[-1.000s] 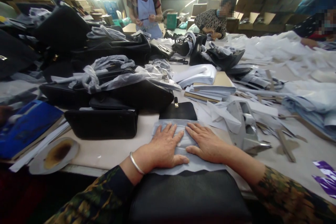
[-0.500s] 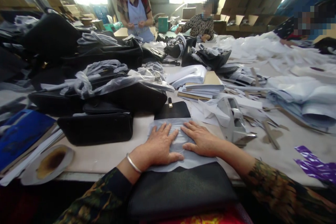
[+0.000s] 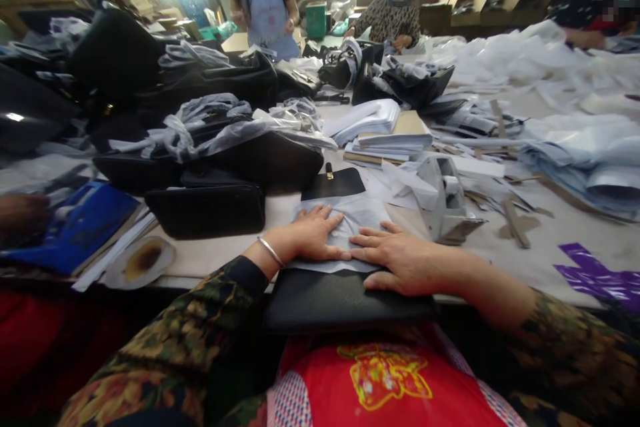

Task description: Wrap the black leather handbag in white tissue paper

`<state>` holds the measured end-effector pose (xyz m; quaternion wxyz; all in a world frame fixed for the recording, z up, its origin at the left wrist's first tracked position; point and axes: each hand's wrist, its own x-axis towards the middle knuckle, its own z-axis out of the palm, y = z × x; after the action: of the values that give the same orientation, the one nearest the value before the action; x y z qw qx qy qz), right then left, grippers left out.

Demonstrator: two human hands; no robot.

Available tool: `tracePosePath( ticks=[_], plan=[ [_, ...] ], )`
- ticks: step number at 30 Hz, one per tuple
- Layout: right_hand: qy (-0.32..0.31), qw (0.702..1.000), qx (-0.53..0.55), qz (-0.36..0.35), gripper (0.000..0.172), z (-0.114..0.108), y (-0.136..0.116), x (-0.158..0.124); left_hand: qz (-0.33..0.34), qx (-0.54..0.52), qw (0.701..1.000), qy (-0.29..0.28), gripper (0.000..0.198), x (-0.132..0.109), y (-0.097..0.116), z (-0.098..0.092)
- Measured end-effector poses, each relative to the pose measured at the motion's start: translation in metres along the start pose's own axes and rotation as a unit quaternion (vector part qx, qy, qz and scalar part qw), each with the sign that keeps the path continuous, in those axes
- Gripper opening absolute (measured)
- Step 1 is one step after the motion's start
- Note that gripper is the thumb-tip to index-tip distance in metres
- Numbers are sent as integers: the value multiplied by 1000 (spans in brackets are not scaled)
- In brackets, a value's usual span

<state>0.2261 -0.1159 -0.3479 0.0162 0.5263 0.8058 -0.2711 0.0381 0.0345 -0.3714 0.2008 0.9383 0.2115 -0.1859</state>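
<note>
A black bag piece (image 3: 345,300) lies flat before me, its near end over the table edge and its far flap (image 3: 334,184) carrying a small gold clasp. Across its middle spreads a sheet of thin white tissue paper (image 3: 357,210). My left hand (image 3: 316,233) rests on the paper with fingers spread. Lower down, my right hand (image 3: 395,257) lies flat, its fingers on the paper and its thumb on the black near part. Both hands are open and grip nothing. What lies under the paper is hidden.
At left are black bags (image 3: 210,210), a tape roll (image 3: 140,261), a blue box (image 3: 85,223) and someone's blurred hand (image 3: 23,213). A grey tape dispenser (image 3: 445,197) stands right, with paper stacks (image 3: 375,121) behind. Co-workers (image 3: 273,7) are across the table.
My right hand has slid nearer to me, its thumb now on the black part. My view has tilted down, showing the red apron. A person's hand has appeared at far left.
</note>
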Motion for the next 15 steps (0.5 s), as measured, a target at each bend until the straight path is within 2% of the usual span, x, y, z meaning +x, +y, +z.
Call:
tracePosePath(
  ticks=[6,9,11,13,15],
  plan=[
    [-22,996,65,-60,64,-23,-40,-46,1,10,1000,16,113,-1,-2,4],
    [17,991,116,-62,57,-32,-48,-50,6,9,1000,28,110,-2,-2,7],
    [85,989,111,-44,54,-31,-44,-39,6,13,999,34,105,-2,-2,8],
    [143,989,47,-4,54,-27,-32,-24,-5,21,999,36,101,0,-2,8],
    [117,992,-16,31,51,-21,-15,-18,-18,36,999,33,99,5,-4,6]
  ],
)
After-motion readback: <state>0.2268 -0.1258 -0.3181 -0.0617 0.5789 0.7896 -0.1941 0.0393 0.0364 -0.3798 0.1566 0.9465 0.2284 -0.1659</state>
